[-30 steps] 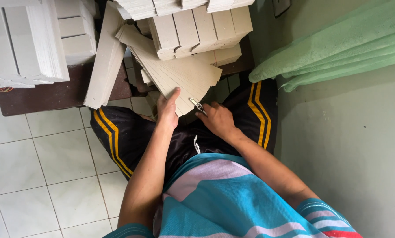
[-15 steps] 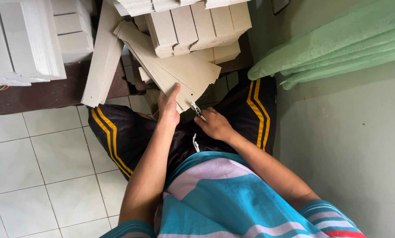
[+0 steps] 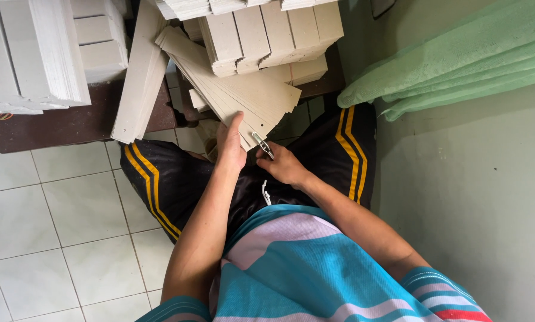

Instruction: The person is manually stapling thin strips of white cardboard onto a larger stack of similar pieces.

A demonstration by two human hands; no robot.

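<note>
So the person's sitting w/ black track pants (image 3: 160,179) (yellow stripes down the sides) and a teal/pink striped shirt (image 3: 291,268), and basically everything happens around that fanned stack of grey cardboard strips (image 3: 243,98) leaning down toward their lap

Left hand (image 3: 230,146) is flat against the lower edge of the stack, thumb sticking up onto the top strip, fingers tucked under, so it's holding/steadying the strips. Right hand (image 3: 284,165) is just to the right of the stack's lower corner, curled tight around a small metal tool (image 3: 262,145), looks like a punch or pliers thing, can't tell exactly which. The tool's tip sits right at the corner edge of the strips, touching or nearly so, too small to say for sure

Behind the stack, further from the person, there's more bundles of the same grey card (image 3: 267,33) piled up. Left of the stack a long flat board (image 3: 139,83) leans at an angle, and beyond that a big block of white sheets (image 3: 34,53) sits on a dark brown bench (image 3: 58,125)

Right of the stack, well apart, some green foam-ish sheeting (image 3: 452,59) hangs over against a greenish wall (image 3: 476,197). Floor under all of it is white tile (image 3: 70,238)
</note>
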